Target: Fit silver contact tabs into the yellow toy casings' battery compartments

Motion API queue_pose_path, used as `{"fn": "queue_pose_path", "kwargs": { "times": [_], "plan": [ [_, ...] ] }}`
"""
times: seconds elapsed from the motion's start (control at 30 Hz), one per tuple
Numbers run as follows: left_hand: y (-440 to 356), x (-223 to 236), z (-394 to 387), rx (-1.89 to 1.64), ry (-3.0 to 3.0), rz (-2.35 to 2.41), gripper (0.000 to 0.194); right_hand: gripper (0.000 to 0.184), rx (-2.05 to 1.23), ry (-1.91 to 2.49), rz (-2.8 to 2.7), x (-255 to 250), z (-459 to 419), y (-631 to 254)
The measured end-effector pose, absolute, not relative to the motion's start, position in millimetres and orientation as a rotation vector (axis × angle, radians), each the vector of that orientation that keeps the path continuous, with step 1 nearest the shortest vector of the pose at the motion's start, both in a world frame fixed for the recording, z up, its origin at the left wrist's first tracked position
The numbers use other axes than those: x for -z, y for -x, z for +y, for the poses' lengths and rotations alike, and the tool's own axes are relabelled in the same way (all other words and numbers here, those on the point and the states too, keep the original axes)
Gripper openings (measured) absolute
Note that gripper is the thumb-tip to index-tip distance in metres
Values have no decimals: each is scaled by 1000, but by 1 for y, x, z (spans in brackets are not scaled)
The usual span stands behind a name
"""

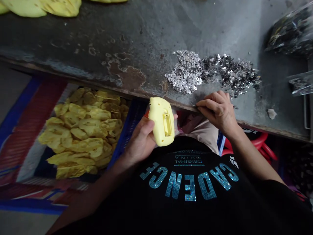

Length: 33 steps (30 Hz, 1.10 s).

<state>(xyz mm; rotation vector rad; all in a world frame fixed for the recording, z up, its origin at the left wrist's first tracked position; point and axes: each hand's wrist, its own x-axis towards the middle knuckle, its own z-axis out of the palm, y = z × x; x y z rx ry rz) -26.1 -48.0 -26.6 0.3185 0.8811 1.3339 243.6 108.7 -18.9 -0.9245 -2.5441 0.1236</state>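
My left hand (141,137) grips a yellow plastic casing (157,130) in front of my body. The casing's back faces up and shows a rectangular battery compartment with metal inside. At the table's front edge, my right hand (218,111) has its fingers pinched together, with a tiny dark bit at the fingertips too small to name. Just beyond that hand lie a heap of small silver metal pieces (186,71) and a darker heap of metal pieces (237,75), which run into each other.
A crate (24,130) of yellow plastic-wrapped pieces (85,130) stands below the table (146,36) at left. More yellow items (61,7) lie at the far left. Clear bags of dark parts (290,36) sit at right, near a small whitish lump (271,113).
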Motion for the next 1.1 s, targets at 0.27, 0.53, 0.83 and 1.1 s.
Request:
{"fn": "queue_pose_path", "kwargs": {
  "times": [0.27,0.53,0.83,1.1],
  "plan": [
    [17,27,-43,-1299,-360,840,81,16,-239,1019,-2513,18,105,-234],
    [12,28,-46,-1304,-378,787,80,14,-312,1075,-2632,8,98,-234],
    [9,20,-44,-1138,-292,778,96,19,-301,918,-2379,28,81,-243],
    [4,12,-45,-907,-362,622,87,15,-1225,758,-1965,-39,62,-230]
  ]
}}
